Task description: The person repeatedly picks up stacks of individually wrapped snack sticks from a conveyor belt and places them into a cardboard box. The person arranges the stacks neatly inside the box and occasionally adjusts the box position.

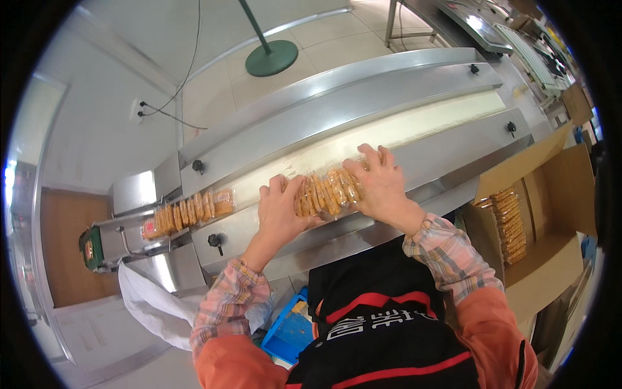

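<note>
Between my two hands a row of clear-wrapped golden crackers (329, 193) stands on edge, pressed together like a stack laid on its side. My left hand (278, 209) grips its left end, and my right hand (380, 184) grips its right end. The row lies over the near metal side of a conveyor with a pale belt (432, 121). Farther left, another line of wrapped crackers (192, 211) leans in overlapping order where the belt begins. The undersides of the held packets are hidden.
An open cardboard box (544, 272) at my right holds a row of wrapped crackers (508, 226). Black knobs (215, 240) stick up from the conveyor sides. Below are a blue crate (291, 330) and a white cloth (155, 301). A green stand base (271, 58) stands beyond the conveyor.
</note>
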### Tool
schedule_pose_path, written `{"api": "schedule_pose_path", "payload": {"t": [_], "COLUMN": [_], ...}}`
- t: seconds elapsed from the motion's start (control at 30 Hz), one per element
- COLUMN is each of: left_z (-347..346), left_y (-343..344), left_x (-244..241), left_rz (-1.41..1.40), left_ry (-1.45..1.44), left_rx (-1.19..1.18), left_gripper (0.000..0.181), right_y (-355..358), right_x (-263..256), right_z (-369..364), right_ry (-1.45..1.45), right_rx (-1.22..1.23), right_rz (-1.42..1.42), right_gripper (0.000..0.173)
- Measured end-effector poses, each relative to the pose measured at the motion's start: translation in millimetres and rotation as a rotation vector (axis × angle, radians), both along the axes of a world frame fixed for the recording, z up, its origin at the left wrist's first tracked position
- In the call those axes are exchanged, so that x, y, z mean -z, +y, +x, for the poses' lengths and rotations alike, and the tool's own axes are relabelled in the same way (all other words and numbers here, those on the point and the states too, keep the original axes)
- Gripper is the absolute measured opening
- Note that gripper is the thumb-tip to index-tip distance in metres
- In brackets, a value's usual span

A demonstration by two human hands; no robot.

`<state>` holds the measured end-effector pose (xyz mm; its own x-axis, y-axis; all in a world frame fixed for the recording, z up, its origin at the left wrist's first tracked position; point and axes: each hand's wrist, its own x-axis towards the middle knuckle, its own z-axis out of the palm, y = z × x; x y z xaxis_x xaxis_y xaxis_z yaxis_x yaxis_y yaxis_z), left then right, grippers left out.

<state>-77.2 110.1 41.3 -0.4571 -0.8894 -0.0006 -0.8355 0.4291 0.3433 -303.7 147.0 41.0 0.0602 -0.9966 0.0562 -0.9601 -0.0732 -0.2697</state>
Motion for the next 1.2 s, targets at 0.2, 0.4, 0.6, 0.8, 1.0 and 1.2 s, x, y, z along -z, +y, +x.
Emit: {"api": "schedule_pose_path", "payload": {"t": [0.2,0.4,0.6,0.8,1.0,1.2], "left_z": [-4.9,-5.4,-129.0,-336.2,-527.9,-633.0], "left_y": [24.7,25.2,46.7,83.1,110.8,116.7], "left_x": [-19.9,25.2,-98.2,-136.6,-57.3,-25.5], "left_rz": [-0.261,-0.187,-0.406,-0.342,-0.167,-0.043], "left_ry": [0.183,0.329,0.634,0.748,0.666,0.265], "left_rx": [0.051,-0.004,0.473,1.055,1.168,1.208], "left_gripper": [0.085,0.088,0.089,0.082,0.085,0.077], "right_y": [27.3,43.0,141.2,256.2,302.3,294.1], "right_x": [5.8,23.8,-90.2,-112.8,-47.2,-36.0], "right_z": [-15.5,-9.8,-93.2,-201.8,-335.9,-427.4], "right_ry": [-0.184,-0.154,0.137,0.408,0.216,-0.032], "right_rx": [-0.003,0.093,0.430,0.980,1.325,1.419], "right_rz": [-0.449,-0.350,-1.001,-0.899,-0.483,0.046], "right_gripper": [0.076,0.068,0.049,0.068,0.079,0.086]}}
